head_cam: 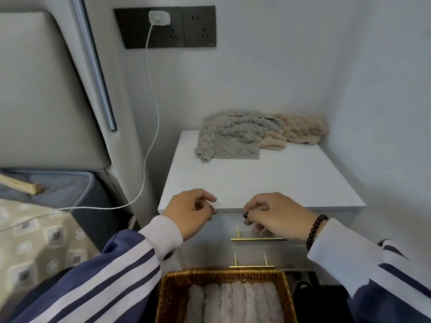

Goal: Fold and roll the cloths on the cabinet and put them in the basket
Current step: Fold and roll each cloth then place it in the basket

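Note:
A grey fluffy cloth (229,138) lies crumpled at the back of the white cabinet top (268,180), partly over a beige cloth (300,132) in the back right corner. A brown wicker basket (170,290) stands below the cabinet front and holds several pale rolled cloths (233,304) side by side. My left hand (191,210) and my right hand (277,214) hover at the cabinet's front edge, fingers loosely curled, holding nothing. Both hands are well short of the cloths.
The cabinet has drawers with gold bar handles (257,239). A white charging cable (149,127) hangs from a wall socket (159,18) and runs left over a bed with a patterned cover (35,236). A padded headboard (42,89) stands left. Walls close in behind and to the right.

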Action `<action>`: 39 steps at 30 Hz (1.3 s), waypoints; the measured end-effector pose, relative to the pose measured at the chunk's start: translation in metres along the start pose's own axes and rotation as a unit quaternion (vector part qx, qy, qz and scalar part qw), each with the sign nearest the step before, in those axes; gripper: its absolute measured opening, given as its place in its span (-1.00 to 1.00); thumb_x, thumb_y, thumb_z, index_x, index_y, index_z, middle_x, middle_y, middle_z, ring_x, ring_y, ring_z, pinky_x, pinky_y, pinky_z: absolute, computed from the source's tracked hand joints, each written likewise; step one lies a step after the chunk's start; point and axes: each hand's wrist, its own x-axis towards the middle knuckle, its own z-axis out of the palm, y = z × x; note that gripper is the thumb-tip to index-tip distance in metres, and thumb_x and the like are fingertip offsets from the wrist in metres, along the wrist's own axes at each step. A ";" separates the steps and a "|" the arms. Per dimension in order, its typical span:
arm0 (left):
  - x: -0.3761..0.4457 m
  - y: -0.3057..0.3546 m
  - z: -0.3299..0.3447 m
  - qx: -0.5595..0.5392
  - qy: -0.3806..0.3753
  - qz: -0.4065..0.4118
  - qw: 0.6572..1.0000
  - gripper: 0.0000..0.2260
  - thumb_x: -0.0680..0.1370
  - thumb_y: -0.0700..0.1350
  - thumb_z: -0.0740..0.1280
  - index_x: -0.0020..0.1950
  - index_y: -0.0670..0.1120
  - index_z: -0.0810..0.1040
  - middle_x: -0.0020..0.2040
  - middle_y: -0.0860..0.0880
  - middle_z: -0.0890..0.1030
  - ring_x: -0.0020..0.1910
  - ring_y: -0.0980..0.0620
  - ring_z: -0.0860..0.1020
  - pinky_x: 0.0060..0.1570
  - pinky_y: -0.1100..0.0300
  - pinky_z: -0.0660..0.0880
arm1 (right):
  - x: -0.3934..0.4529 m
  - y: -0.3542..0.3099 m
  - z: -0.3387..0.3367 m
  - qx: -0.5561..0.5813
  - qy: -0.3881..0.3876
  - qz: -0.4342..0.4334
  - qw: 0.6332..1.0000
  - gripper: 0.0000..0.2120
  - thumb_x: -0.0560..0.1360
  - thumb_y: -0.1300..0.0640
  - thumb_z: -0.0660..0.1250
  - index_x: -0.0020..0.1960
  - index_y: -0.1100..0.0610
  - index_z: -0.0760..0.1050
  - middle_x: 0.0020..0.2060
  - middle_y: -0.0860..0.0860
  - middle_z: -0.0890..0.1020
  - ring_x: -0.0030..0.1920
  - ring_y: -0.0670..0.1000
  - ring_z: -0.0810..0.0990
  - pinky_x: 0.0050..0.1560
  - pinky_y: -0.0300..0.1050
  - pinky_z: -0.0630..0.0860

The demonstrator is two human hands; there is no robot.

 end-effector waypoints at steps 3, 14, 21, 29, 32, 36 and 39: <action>0.017 0.010 0.006 -0.041 0.057 0.031 0.997 -0.77 0.51 -0.28 0.25 -0.05 0.03 0.60 -0.24 0.10 0.68 -0.27 0.08 0.61 -0.10 0.18 0.59 | 0.017 -0.001 -0.008 0.117 0.096 0.004 0.989 -0.87 0.51 0.24 0.26 -0.04 0.12 0.58 -0.18 0.03 0.69 -0.24 -0.01 0.68 -0.16 -0.11 0.61; 0.154 0.004 -0.003 0.103 0.180 0.028 0.978 -0.58 0.47 -0.20 0.39 0.31 -0.11 0.37 0.33 -0.12 0.37 0.30 -0.13 0.36 0.27 0.07 0.34 | 0.093 -0.006 -0.005 0.090 0.191 -0.009 0.977 -0.82 0.46 0.20 0.20 -0.17 0.05 0.56 -0.19 -0.02 0.67 -0.15 0.03 0.66 -0.03 -0.08 0.60; 0.181 -0.003 -0.005 0.123 0.182 0.022 0.975 -0.72 0.51 -0.14 0.34 0.21 -0.07 0.49 0.04 -0.08 0.61 -0.03 -0.10 0.56 -0.02 0.11 0.47 | 0.105 -0.003 0.000 0.036 0.219 -0.028 0.975 -0.80 0.47 0.20 0.18 -0.04 0.07 0.56 -0.16 -0.06 0.61 -0.16 -0.03 0.60 -0.09 -0.11 0.59; 0.124 0.049 -0.011 0.010 0.242 0.173 0.955 -0.92 0.51 -0.10 0.37 -0.16 0.01 0.50 -0.25 0.12 0.53 -0.32 0.22 0.47 -0.31 0.35 0.36 | 0.102 0.006 -0.003 -0.052 0.321 -0.132 0.936 -0.33 0.45 -0.01 0.40 0.45 -0.03 0.14 0.37 -0.08 0.22 0.31 -0.05 0.32 0.24 -0.17 0.38; 0.096 0.051 -0.010 -0.053 0.212 0.187 0.958 -0.88 0.54 -0.02 0.34 -0.16 0.01 0.47 -0.30 0.12 0.55 -0.37 0.29 0.48 -0.41 0.46 0.38 | 0.102 0.010 0.007 -0.077 0.325 -0.162 0.929 -0.31 0.43 -0.04 0.43 0.46 0.00 0.19 0.39 -0.05 0.20 0.33 -0.04 0.28 0.30 -0.14 0.36; 0.065 0.046 -0.022 -0.106 0.216 0.199 0.950 -0.84 0.49 0.00 0.36 -0.20 -0.04 0.46 -0.38 0.03 0.56 -0.43 0.21 0.48 -0.46 0.37 0.42 | 0.096 0.014 0.013 -0.083 0.343 -0.239 0.905 -0.81 0.53 0.12 0.32 0.10 0.15 0.58 0.10 0.01 0.53 0.11 0.01 0.49 0.15 -0.05 0.46; 0.053 0.041 -0.039 -0.126 0.201 0.212 0.948 -0.74 0.32 0.00 0.48 -0.19 -0.10 0.49 -0.30 0.04 0.63 -0.42 0.18 0.52 -0.42 0.33 0.48 | 0.079 0.009 0.002 -0.043 0.352 -0.267 0.896 -0.85 0.53 0.11 0.27 -0.07 0.14 0.59 -0.02 -0.03 0.61 0.00 -0.10 0.54 0.06 -0.29 0.44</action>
